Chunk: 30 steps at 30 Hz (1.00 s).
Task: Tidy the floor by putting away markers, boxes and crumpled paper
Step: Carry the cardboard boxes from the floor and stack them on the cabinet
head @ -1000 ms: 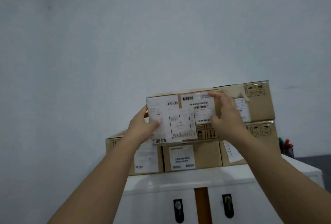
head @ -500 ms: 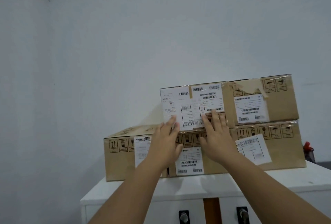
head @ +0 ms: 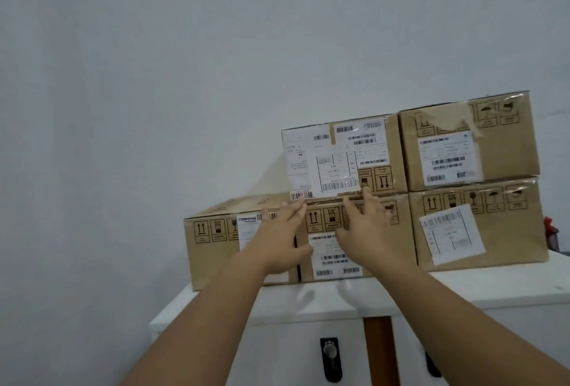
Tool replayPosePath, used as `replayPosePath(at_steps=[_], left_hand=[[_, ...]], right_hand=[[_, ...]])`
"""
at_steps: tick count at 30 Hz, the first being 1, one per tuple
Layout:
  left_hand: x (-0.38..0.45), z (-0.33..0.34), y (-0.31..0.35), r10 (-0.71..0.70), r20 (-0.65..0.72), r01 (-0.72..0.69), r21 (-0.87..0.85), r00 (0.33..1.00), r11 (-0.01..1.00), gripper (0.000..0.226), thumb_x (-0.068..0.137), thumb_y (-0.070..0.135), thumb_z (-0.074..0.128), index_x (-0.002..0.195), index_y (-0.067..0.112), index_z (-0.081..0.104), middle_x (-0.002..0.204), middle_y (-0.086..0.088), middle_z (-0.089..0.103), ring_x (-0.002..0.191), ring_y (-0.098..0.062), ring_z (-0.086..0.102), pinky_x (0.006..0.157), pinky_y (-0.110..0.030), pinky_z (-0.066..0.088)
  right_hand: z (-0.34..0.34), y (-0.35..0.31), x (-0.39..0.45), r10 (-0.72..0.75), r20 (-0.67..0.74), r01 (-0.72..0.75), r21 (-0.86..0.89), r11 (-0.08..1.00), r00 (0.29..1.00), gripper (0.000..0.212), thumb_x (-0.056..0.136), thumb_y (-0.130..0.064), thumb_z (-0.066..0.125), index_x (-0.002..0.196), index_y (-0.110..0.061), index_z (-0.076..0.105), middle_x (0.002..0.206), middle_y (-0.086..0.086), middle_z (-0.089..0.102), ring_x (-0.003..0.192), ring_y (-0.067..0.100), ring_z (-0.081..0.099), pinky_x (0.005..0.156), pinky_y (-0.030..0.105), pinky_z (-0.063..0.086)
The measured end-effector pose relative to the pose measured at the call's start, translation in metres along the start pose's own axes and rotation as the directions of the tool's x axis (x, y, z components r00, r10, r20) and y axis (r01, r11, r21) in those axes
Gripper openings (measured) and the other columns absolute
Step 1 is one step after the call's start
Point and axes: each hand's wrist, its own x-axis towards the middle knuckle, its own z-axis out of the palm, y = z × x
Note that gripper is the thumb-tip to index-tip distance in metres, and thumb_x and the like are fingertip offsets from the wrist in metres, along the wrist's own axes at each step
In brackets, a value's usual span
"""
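A cardboard box with white shipping labels (head: pixel 342 159) rests on the upper row of a box stack, beside another upper box (head: pixel 468 145). Three boxes form the lower row: left (head: pixel 212 250), middle (head: pixel 320 222) and right (head: pixel 481 225). My left hand (head: pixel 282 239) and my right hand (head: pixel 368 231) hover in front of the lower row, just below the labelled box, fingers spread and holding nothing. My right fingertips reach the labelled box's bottom edge; whether they touch it is unclear.
The stack stands on a white cabinet (head: pixel 462 287) with black door handles (head: pixel 330 358), against a plain grey wall. A red-capped object (head: pixel 550 231) peeks out behind the stack's right end.
One second ago both hands gripped the labelled box in the air. It now sits on the stack, and my hands have let go and dropped back below it.
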Motion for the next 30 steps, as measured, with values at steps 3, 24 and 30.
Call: replayPosePath(at_steps=[3,24,30], left_hand=[[-0.039,0.01,-0.017,-0.069,-0.083,0.057,-0.138,0.994,0.989,0.081,0.091,0.046,0.049,0.156,0.031,0.003,0.162,0.019,-0.005,0.15,-0.011,-0.002,0.117,-0.046,-0.016],[-0.552,0.218,-0.13,-0.896,0.405,0.976,-0.19,0.18,0.11,0.037,0.094,0.04,0.055,0.129,0.028,0.054,0.139,-0.009,0.045,0.129,-0.033,0.041,0.107,-0.044,0.035],[-0.628,0.274,-0.15,-0.794,0.597,0.979,-0.068,-0.113,-0.191,0.047,0.092,0.043,0.054,0.135,0.025,0.05,0.141,-0.012,0.045,0.129,-0.035,0.042,0.108,-0.042,0.033]], right_hand=[[0.018,-0.023,-0.035,-0.09,-0.086,0.102,0.154,0.983,0.992,0.052,0.089,-0.027,0.056,0.14,-0.024,0.047,0.16,0.009,0.015,0.147,0.027,0.008,0.119,0.046,0.007],[0.296,-0.111,-0.393,0.054,0.958,-0.667,0.154,0.729,0.28,0.015,0.093,-0.016,0.056,0.086,-0.021,0.068,0.093,-0.006,0.061,0.079,0.004,0.054,0.068,0.02,0.041],[0.369,-0.099,-0.46,0.239,0.964,-0.715,-0.088,0.693,0.113,0.027,0.087,-0.006,0.055,0.061,-0.011,0.058,0.06,0.0,0.055,0.052,0.011,0.048,0.041,0.016,0.036]])
